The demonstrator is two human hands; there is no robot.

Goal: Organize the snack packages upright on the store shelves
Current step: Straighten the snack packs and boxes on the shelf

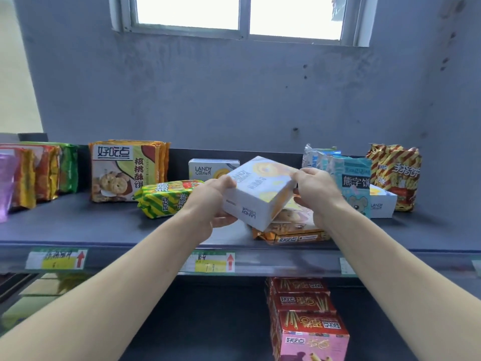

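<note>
Both hands on one white cookie box point(257, 191), held in the air over the top shelf point(78, 225), mid-scene, touching nothing below it.

- The left hand point(213, 201) grips the box's left end, thumb on top and fingers curled under.
- The right hand point(315, 194) grips the right end, fingers curled over the upper far edge.
- Both hands are equally near, one per end.

Key relation: the box is tilted. Its long axis runs left to right between the hands, the broad printed face looks up and toward the far wall, and the lettering on its near side reads upside down.

A matching box point(213, 169) stands upright just behind and to the left. The open spot is between that box and the blue bag point(356, 186), straight beyond the held box. Judgement: the next move needs a turn to get the print right way up, then a short push away to set it down beside its twin.

Directly under the held box an orange packet point(289, 230) lies flat. A green striped packet point(169, 198) lies on its side just left of the left hand. Both need standing up later.
</note>
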